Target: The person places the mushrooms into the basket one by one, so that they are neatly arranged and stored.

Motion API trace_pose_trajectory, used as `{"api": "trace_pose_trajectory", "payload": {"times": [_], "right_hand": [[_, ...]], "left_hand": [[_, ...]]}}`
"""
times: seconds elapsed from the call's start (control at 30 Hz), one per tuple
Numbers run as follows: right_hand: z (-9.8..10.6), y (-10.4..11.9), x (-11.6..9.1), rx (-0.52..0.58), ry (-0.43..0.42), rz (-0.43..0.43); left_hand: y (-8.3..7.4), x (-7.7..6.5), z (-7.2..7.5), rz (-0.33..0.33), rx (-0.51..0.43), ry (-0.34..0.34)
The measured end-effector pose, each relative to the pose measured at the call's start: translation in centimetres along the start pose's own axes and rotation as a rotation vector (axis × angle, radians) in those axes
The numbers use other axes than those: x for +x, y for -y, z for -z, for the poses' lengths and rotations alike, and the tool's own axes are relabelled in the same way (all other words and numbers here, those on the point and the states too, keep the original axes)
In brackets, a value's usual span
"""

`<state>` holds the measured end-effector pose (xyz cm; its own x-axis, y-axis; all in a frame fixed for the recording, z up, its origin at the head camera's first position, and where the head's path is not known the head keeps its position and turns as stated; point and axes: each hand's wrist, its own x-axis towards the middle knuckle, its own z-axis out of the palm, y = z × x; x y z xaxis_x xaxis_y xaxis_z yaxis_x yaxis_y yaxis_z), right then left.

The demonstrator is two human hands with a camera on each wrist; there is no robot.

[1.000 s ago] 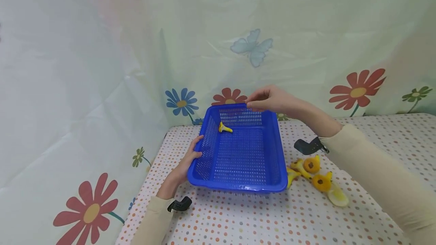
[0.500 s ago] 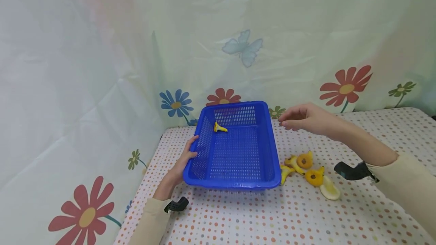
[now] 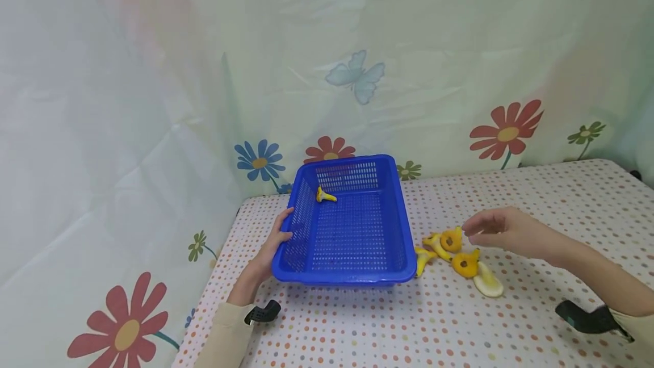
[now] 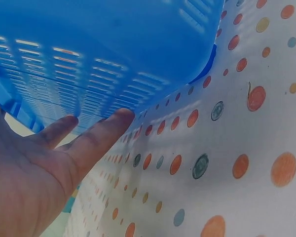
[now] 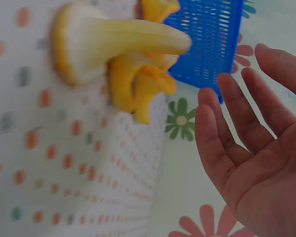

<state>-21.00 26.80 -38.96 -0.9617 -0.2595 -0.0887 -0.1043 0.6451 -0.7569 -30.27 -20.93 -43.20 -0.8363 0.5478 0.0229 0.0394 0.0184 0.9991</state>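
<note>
A blue plastic basket (image 3: pixel 352 277) with slotted walls stands on the table. One small yellow mushroom (image 3: pixel 325 195) lies inside, near its far left corner. My left hand (image 3: pixel 269 250) is at the basket's left side; the left wrist view shows straight fingers (image 4: pixel 101 138) against the slotted outer wall. To the right of the basket lie several yellow, trumpet-shaped mushrooms (image 3: pixel 464 264), together with one that shows a broad cream cap (image 3: pixel 489 283). Just right of this pile hovers my right hand (image 3: pixel 516 234), fingers loosely bent, holding nothing; the right wrist view shows its bare palm (image 5: pixel 266 182).
A white cloth with coloured dots covers the table (image 3: pixel 378 328). Behind it and on the left hang pale plastic sheets (image 3: pixel 434 61) printed with flowers and a butterfly. Black wrist mounts (image 3: pixel 585 318) sit at both cuffs.
My right hand has moved from above the basket's far rim, right and down, to beside the mushroom pile. The left hand stays at the basket's side. The head view has shifted slightly.
</note>
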Motion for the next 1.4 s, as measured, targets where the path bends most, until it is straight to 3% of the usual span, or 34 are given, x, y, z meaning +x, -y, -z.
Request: {"api": "trace_pose_trajectory", "payload": {"times": [0.1,0.3,0.63,0.87,1.13,1.27,1.4], "right_hand": [[-0.6,-1.0,-0.8,-0.022,0.006,0.004],[-2.0,-2.5,-1.1,0.047,0.046,0.026],[-3.8,-3.4,-2.1,0.037,-0.015,-0.051],[-4.0,-3.6,-2.0,0.006,-0.089,-0.094],[-2.7,-3.9,-2.4,-0.013,-0.163,-0.096],[-2.3,-4.3,-2.5,-0.007,-0.24,-0.098],[-2.2,-5.0,-3.0,-0.094,-0.309,-0.07]], "left_hand": [[0.3,0.0,0.0,-0.013,0.005,0.007],[0.3,-0.1,0.0,-0.011,0.028,-0.008],[0.4,-0.1,-0.2,0.007,0.036,-0.014],[0.1,-0.1,-0.1,-0.006,0.0,-0.014],[-0.2,0.3,-0.3,-0.01,-0.006,0.002],[-0.3,0.3,-0.2,-0.019,-0.007,-0.015],[-0.2,0.2,-0.2,-0.011,0.014,-0.017]]}}
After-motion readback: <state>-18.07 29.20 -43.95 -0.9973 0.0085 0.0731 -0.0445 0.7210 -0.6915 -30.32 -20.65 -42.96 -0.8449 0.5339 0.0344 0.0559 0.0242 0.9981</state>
